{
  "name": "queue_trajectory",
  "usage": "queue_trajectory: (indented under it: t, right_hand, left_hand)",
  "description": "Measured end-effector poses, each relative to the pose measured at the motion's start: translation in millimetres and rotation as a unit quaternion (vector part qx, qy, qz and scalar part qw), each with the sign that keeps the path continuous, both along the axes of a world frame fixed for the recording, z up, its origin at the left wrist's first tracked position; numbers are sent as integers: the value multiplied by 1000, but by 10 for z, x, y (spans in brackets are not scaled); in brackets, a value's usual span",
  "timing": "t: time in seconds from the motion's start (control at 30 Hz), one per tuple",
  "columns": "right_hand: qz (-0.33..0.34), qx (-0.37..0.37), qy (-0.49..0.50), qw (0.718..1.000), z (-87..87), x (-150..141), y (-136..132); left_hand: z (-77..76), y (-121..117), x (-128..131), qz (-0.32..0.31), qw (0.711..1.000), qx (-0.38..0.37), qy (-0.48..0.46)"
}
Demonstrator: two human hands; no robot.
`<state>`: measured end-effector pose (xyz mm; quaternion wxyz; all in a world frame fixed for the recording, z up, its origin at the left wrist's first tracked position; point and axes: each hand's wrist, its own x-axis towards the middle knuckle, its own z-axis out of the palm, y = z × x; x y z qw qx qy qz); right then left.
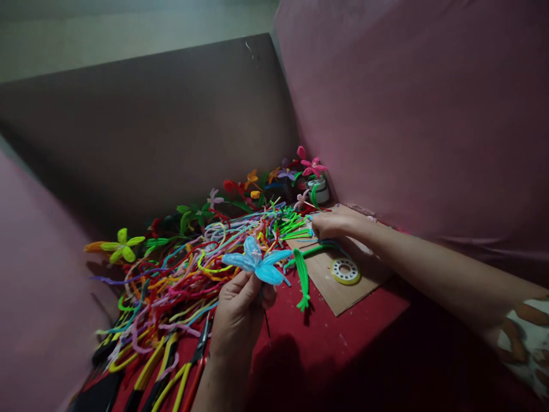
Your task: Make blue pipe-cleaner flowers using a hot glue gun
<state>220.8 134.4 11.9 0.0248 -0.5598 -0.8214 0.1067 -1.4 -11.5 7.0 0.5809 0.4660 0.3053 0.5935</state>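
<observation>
Clock centred on the blue flower [258,264], twelve pointing to the top of the view, and nearest first: the left hand [241,303] comes up from half past six, thumb and fingers pinching that flower right under its fuzzy petals. A thin dark stem pokes down below the grip at six. Out between seven and eight lie yellow-handled tools [150,366], on the red table surface [343,320].

Over to half past three, a green leaf [302,277] hangs down, and at three sits a roll of tape [345,271], flat on a piece of cardboard [328,292].

Up at two, here's the right hand [328,225], fingers curled in above the cardboard; I can't tell whether they close on anything. Just beside it, at half past one, fans a bundle of green stems [291,223]. From eight round to twelve sprawls a tangle of colourful fuzzy stems [184,286], with a yellow flower [123,246] at nine.

Farther back, a pink flower [314,167] stands at one, and behind everything rises a grey panel [150,131], from ten to twelve.
</observation>
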Motion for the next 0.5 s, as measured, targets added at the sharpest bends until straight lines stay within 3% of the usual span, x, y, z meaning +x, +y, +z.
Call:
queue_trajectory:
  t: [0.13, 0.3, 0.5]
  right_hand:
    - [-19, 29, 6, 999, -34, 37, -15]
    - [-62, 54, 29, 996, 28, 162, 177]
    - [-68, 16, 30, 997, 19, 127, 378]
  left_hand:
    - [-6, 20, -10, -13, 1000, 5, 10]
    - [10, 0, 22, 9, 1000, -4, 12]
    - [-10, 15, -4, 0, 1000, -4, 12]
